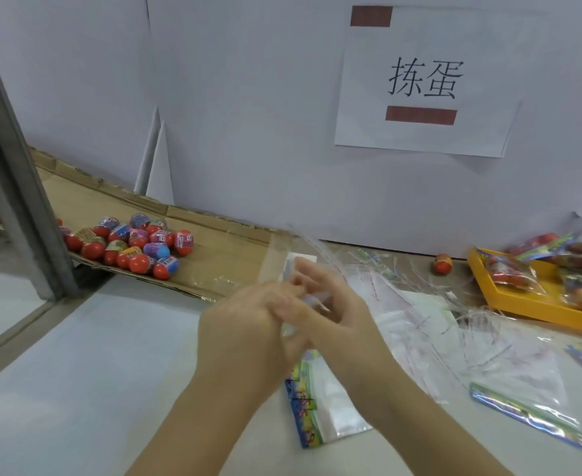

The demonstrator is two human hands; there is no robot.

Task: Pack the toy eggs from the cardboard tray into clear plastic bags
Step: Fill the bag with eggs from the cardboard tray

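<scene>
Pressed together above the counter [77,372]: left hand [245,324] and right hand [337,317], touching. Left pinched on a clear plastic bag [300,261]; too blurred to tell the right's finger hold. Lay at ten o'clock, well apart, nearer the left hand: toy eggs [135,245], heaped on a cardboard tray [221,242] stretched ten-to-four. Sat at two o'clock: one stray egg [442,263].

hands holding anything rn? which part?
The left hand and right hand both pinch a clear plastic bag by its lower end. Motion blur hides the exact edge.
</scene>
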